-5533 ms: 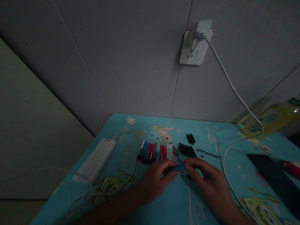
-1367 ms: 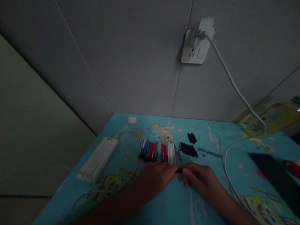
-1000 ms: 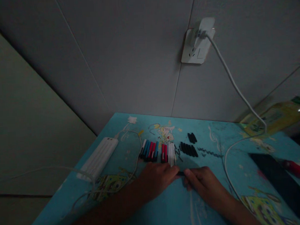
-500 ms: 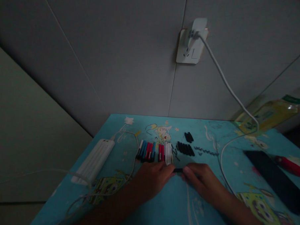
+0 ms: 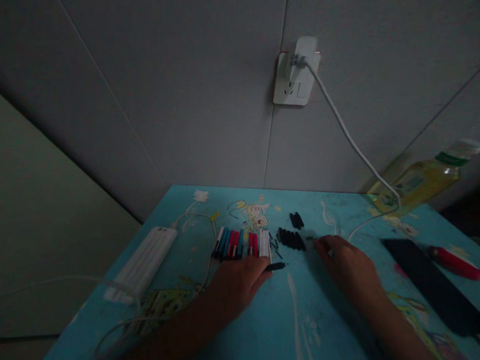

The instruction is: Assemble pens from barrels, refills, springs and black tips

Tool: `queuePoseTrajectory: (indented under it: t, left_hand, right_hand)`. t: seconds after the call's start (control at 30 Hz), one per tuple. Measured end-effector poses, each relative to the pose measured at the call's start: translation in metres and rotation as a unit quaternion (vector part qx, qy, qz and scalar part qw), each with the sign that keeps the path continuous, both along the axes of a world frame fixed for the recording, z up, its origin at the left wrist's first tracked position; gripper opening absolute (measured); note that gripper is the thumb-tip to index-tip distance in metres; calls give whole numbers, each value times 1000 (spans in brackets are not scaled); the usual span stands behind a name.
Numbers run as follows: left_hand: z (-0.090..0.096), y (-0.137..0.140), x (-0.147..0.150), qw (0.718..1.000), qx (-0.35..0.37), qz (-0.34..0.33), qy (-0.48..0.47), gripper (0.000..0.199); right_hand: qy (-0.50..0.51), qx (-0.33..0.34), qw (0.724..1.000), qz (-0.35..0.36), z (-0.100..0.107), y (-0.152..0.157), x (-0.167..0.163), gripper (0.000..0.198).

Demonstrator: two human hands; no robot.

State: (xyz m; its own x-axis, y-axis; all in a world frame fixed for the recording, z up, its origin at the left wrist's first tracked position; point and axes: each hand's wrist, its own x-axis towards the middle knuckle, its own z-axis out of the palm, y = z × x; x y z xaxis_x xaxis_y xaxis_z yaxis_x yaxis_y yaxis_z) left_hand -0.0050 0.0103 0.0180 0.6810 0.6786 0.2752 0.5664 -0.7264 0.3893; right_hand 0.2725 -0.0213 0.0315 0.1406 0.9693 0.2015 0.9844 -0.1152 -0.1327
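My left hand (image 5: 244, 275) is closed on a black pen barrel (image 5: 276, 266), whose thin tip points right. My right hand (image 5: 345, 260) has its thumb and fingers pinched together at the row of small dark pieces (image 5: 311, 238); what lies between the fingertips is too small to make out, and the hand covers most of that row. Just beyond my left hand lie red, blue and white pen parts (image 5: 232, 243) and a bundle of thin white sticks (image 5: 264, 242). Several short black tubes (image 5: 291, 238) lie side by side between my hands, with more black tubes (image 5: 296, 220) behind them.
A white power strip (image 5: 142, 264) with cables lies at the left. On the right are a flat black object (image 5: 435, 285), a red-handled item (image 5: 456, 263) and a tilted bottle of yellow liquid (image 5: 426, 180). A white cable (image 5: 341, 122) runs from the wall socket (image 5: 297, 79) to the patterned tabletop (image 5: 241, 201).
My right hand has let go of the black barrel and moved right to the small dark pieces. The barrel stays in my left hand, its thin tip now showing. The view has shifted slightly.
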Motion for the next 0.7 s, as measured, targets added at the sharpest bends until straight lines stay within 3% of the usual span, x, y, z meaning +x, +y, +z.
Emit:
queuePoseTrajectory:
  t: [0.13,0.27,0.4,0.47,0.57,0.7]
  left_hand:
    - [0,-2,-2,999,26,-18,9,20]
    - [-2,0,-1,1000,4,-2,19,21]
    - [-2,2,1,999,-17,13,29,22]
    - [-1,3,1,999,-18,16,38,23]
    - [1,2,2,998,-16,22,52,25]
    - [0,3,2,998,-14,27,57,26]
  right_hand:
    - [-13,-9,1000,2,-10,0,-2,26]
    - [-9,-20,1000,1,-14,1,4,25]
    - [106,8,994,2,-1,1,-1,24]
    - [232,15,972,44,7,0,-10,25]
    - [396,-13,911,111,15,-6,-28,26]
    - [476,-50,868,131,12,-11,-42,23]
